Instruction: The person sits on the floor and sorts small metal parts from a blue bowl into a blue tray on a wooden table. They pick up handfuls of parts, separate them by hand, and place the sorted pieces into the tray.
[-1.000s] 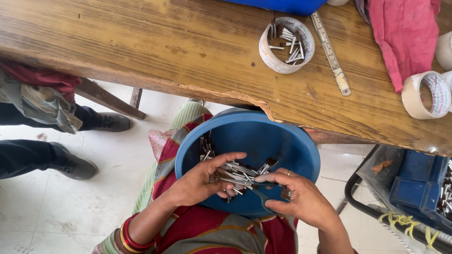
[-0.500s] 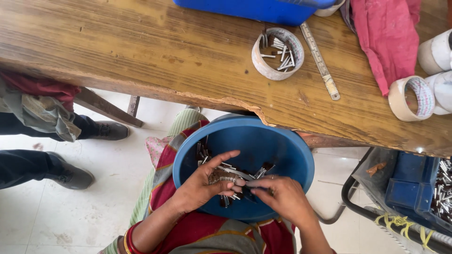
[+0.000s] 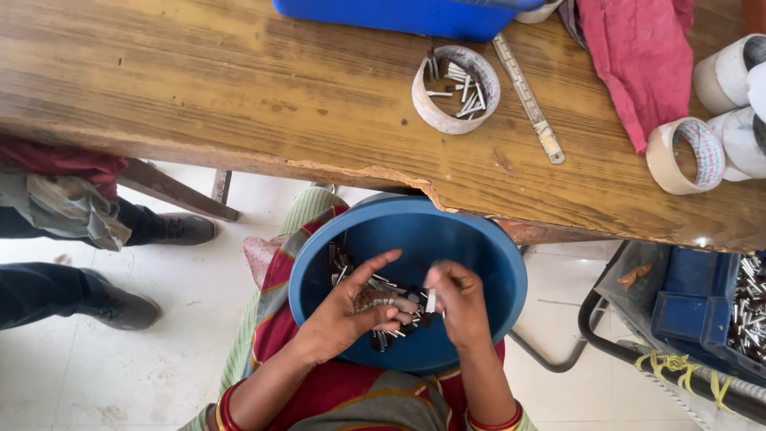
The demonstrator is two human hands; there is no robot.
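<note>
A round blue bowl (image 3: 479, 239) rests on my lap, just under the chipped edge of a wooden table (image 3: 239, 88). Small metal parts (image 3: 375, 299) lie heaped in the bowl. My left hand (image 3: 347, 311) is cupped over the heap with several parts lying in its palm. My right hand (image 3: 459, 299) is closed, pinching one small silver part (image 3: 431, 300) between the fingertips, just right of the left hand.
On the table lie a tape ring (image 3: 455, 89) holding more metal pieces, a steel ruler (image 3: 528, 96), a red cloth (image 3: 638, 56), tape rolls (image 3: 686, 156) and a blue tub (image 3: 415, 16). Another person's legs and shoes (image 3: 120, 307) are at the left. A blue crate of parts (image 3: 718, 311) sits at the right.
My right hand has drawn its fingers in and lifted one silver part out of the heap. The left hand has stayed cupped over the parts. The view has shifted slightly.
</note>
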